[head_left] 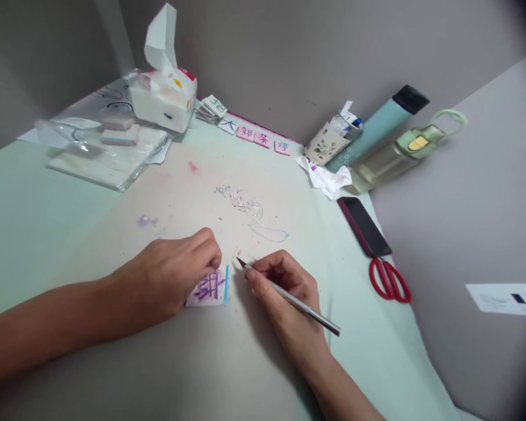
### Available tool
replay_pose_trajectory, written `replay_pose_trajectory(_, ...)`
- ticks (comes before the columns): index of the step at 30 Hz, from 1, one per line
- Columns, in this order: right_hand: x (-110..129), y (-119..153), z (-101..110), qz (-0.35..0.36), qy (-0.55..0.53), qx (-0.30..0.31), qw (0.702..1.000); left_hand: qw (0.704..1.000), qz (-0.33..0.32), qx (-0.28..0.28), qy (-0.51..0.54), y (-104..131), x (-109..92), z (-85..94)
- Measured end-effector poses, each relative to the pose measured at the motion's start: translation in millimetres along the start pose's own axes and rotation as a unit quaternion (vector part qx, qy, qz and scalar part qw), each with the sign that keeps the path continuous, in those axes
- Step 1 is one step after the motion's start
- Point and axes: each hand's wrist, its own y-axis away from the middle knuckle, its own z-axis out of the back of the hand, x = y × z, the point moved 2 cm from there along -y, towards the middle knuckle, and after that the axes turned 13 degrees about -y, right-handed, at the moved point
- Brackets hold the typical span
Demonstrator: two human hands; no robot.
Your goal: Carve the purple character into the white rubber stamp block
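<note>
A small whitish carving block (208, 292) lies on the mat, with a purple character on its top and a blue stripe down its right edge. My left hand (177, 269) is closed at the block's upper left, its curled fingers against it and covering part of it. Held like a pen in my right hand (284, 286) is a craft knife (307, 310) with a silver handle. Its blade tip points up and left, just beyond the block's upper right corner and apart from it. Shavings (243, 203) are scattered beyond both hands.
A tissue pack (164, 99), wrapped sheets (100, 166) and spare blocks (119, 135) sit back left. Several lettered tiles (263, 139) line the back edge. To the right are a pen cup (328, 140), bottles (390, 155), a crumpled tissue (326, 178), a phone (364, 226) and red scissors (388, 280).
</note>
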Motion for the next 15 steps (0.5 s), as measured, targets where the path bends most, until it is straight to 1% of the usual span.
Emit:
replay_pose_trajectory(2, -0.4, -0.8, 0.3, -0.004, -0.009, -0.002, 1.000, 0.997, 0.064, -0.019, 0.046, -3.1, 9.7, 5.2)
replay_pose_trajectory(4, 0.0, -1.2, 0.9, -0.007, -0.022, -0.003, 1.000, 0.991, 0.105, -0.060, 0.056, -5.9, 19.5, 13.9)
replay_pose_trajectory(5, 0.5, -1.2, 1.2, -0.007, -0.026, -0.004, 1.000, 0.989, 0.108, -0.082, 0.050, -6.8, 23.4, 18.9)
replay_pose_trajectory(6, 1.1, -1.2, 1.4, -0.007, -0.028, -0.003, 1.000, 0.990, 0.097, -0.094, 0.042, -7.2, 26.1, 23.4)
replay_pose_trajectory(7, 1.8, -1.1, 1.6, -0.008, -0.028, -0.002, 1.000, 0.992, 0.081, -0.089, 0.037, -6.9, 28.0, 26.8)
replay_pose_trajectory(8, 2.5, -1.0, 1.7, -0.009, -0.028, -0.001, 1.000, 0.995, 0.059, -0.065, 0.037, -5.8, 28.8, 28.6)
replay_pose_trajectory(10, 3.6, -1.0, 1.7, -0.012, -0.025, -0.002, 1.000, 0.999, 0.010, 0.020, 0.047, -1.1, 27.6, 27.8)
replay_pose_trajectory(12, 4.2, -1.1, 1.4, -0.016, -0.020, -0.002, 1.000, 0.994, -0.026, 0.086, 0.064, 5.8, 24.4, 23.9)
replay_pose_trajectory(13, 4.4, -1.1, 1.2, -0.016, -0.017, -0.002, 1.000, 0.991, -0.039, 0.106, 0.074, 8.9, 22.5, 21.7)
replay_pose_trajectory(15, 4.5, -0.9, 0.8, -0.015, -0.015, 0.004, 1.000, 0.988, -0.046, 0.115, 0.090, 13.0, 19.8, 18.1)
